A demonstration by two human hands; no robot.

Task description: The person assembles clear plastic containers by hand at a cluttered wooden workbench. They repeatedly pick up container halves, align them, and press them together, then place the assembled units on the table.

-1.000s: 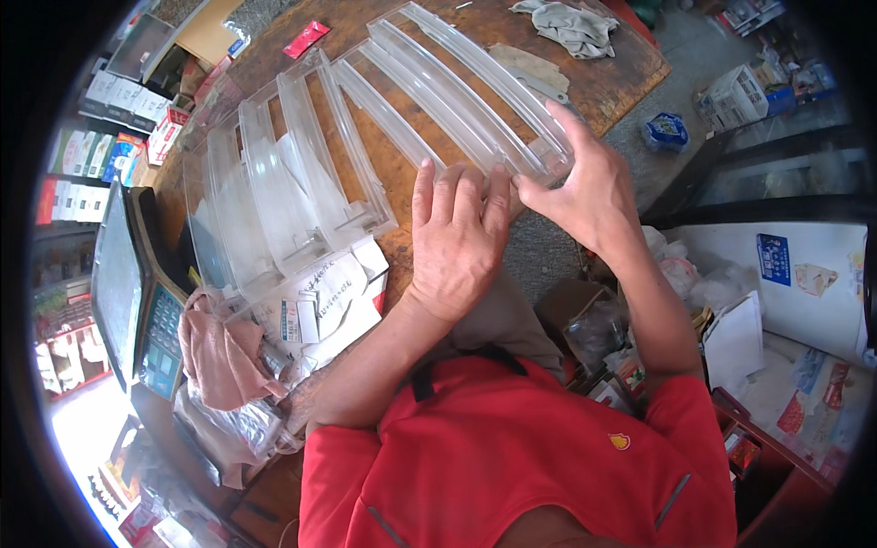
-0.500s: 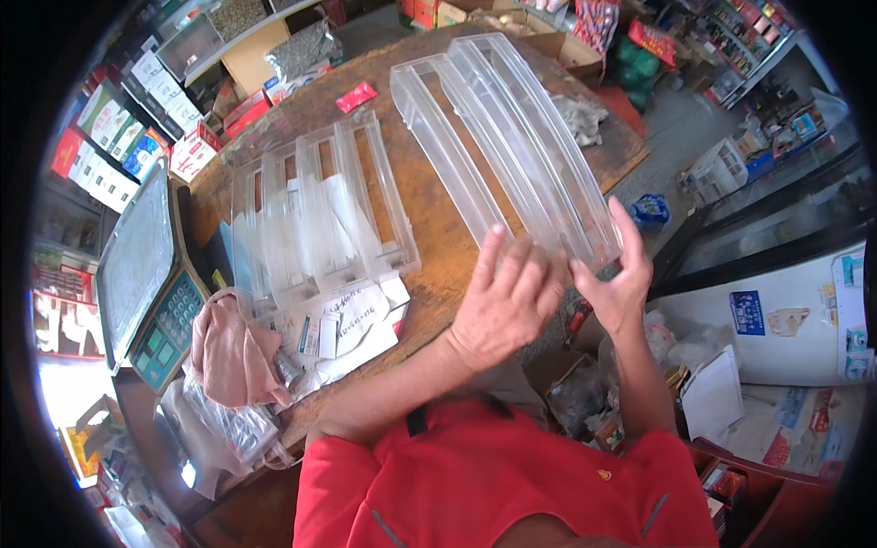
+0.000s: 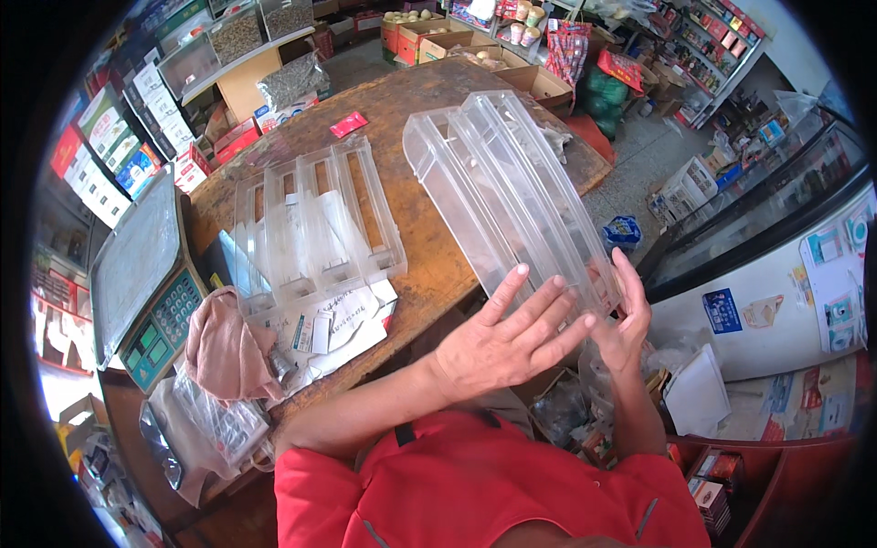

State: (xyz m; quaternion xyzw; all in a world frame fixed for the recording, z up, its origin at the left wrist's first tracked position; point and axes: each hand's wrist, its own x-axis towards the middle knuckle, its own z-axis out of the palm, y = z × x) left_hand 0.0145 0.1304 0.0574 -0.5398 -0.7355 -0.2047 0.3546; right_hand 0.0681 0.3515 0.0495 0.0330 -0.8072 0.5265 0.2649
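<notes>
A long clear plastic rack with lengthwise compartments [image 3: 498, 178] slants over the right side of the table, its near end past the table's edge. My right hand [image 3: 625, 321] grips the rack's near right corner, fingers along the outer side. My left hand [image 3: 498, 342] lies over the near end with its fingers stretched and spread, the fingertips at the plastic. Whether they press on it is hard to tell. A second clear plastic rack with several slots [image 3: 315, 228] lies on the left of the table, partly over papers.
On the left stand a scale with a keypad [image 3: 164, 315] and a pink cloth [image 3: 228, 347]. Papers [image 3: 352, 329] lie along the wooden table's [image 3: 429, 256] near edge; a small red packet [image 3: 348, 124] sits farther back. To the right is a white freezer [image 3: 786, 310].
The rack's far end has come lower and nearer, and its left side wall shows more. My left hand's fingers have spread out. The view has shifted, showing more of the far floor.
</notes>
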